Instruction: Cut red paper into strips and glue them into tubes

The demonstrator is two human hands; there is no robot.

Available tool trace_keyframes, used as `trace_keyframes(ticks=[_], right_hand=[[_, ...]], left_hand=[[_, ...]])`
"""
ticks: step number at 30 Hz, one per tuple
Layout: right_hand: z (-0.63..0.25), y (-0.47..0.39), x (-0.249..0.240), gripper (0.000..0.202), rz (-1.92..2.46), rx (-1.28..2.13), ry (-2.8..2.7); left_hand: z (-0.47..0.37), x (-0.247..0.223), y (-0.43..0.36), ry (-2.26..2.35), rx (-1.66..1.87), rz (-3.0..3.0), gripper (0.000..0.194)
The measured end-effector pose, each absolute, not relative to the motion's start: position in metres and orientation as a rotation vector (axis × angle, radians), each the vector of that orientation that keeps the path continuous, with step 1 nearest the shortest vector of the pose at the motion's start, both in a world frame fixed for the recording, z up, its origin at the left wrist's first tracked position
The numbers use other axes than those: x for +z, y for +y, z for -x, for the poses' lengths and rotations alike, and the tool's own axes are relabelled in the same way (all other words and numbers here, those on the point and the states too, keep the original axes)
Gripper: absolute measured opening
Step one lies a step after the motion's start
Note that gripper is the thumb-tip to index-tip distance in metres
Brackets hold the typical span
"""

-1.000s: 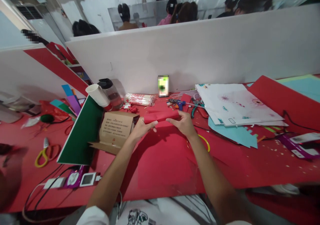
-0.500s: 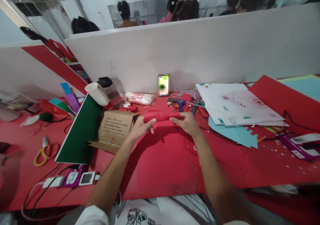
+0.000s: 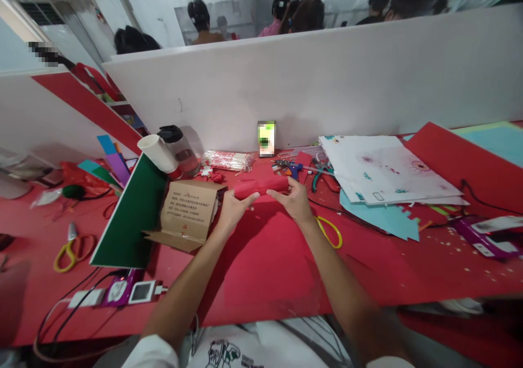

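A rolled piece of red paper (image 3: pixel 262 186) is held level above the red tabletop, one end in each hand. My left hand (image 3: pixel 236 204) grips its left end, thumb along the near side and fingers behind. Around the right end my right hand (image 3: pixel 295 198) is closed the same way, thumb pointing inward. Below the hands lies a red surface (image 3: pixel 269 259), the same colour as the roll. Beside my right wrist a yellow scissor handle (image 3: pixel 335 233) shows; the rest of it is hidden by my arm.
Left of my hands are a cardboard box (image 3: pixel 186 210), a green board (image 3: pixel 126 221) and scissors (image 3: pixel 71 251). Behind stand a phone (image 3: pixel 267 139) and a bottle (image 3: pixel 183 153). A blue glue gun (image 3: pixel 294 167), pliers (image 3: pixel 322 176) and white sheets (image 3: pixel 388 166) lie to the right.
My right hand has shifted left, closer to my left hand, and the paper now looks like a tighter, slightly tilted roll. The yellow handle by my right wrist has come into view.
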State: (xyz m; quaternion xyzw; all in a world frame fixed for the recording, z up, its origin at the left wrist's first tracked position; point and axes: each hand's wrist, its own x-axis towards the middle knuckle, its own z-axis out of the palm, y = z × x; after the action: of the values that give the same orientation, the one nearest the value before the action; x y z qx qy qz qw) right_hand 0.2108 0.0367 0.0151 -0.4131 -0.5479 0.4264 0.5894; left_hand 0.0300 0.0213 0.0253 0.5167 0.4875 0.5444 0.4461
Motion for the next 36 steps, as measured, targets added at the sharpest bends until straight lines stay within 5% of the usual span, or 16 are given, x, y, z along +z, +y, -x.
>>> trace_keyframes(ticks=[7, 17, 27, 36], right_hand=[[-0.212, 0.035, 0.014, 0.030, 0.965, 0.979, -1.315], [-0.242, 0.049, 0.008, 0.045, 1.118, 1.076, -1.339], [-0.247, 0.053, 0.006, 0.062, 1.126, 1.260, -1.164], [-0.246, 0.050, 0.016, 0.035, 1.106, 1.285, -1.205]], left_hand=[[-0.032, 0.015, 0.022, 1.341, 1.435, -1.242, 0.043], [-0.014, 0.019, 0.034, 1.091, 1.194, -1.252, 0.058], [-0.010, 0.009, 0.038, 1.160, 1.145, -1.419, 0.050], [-0.012, 0.008, 0.039, 1.162, 1.231, -1.296, 0.054]])
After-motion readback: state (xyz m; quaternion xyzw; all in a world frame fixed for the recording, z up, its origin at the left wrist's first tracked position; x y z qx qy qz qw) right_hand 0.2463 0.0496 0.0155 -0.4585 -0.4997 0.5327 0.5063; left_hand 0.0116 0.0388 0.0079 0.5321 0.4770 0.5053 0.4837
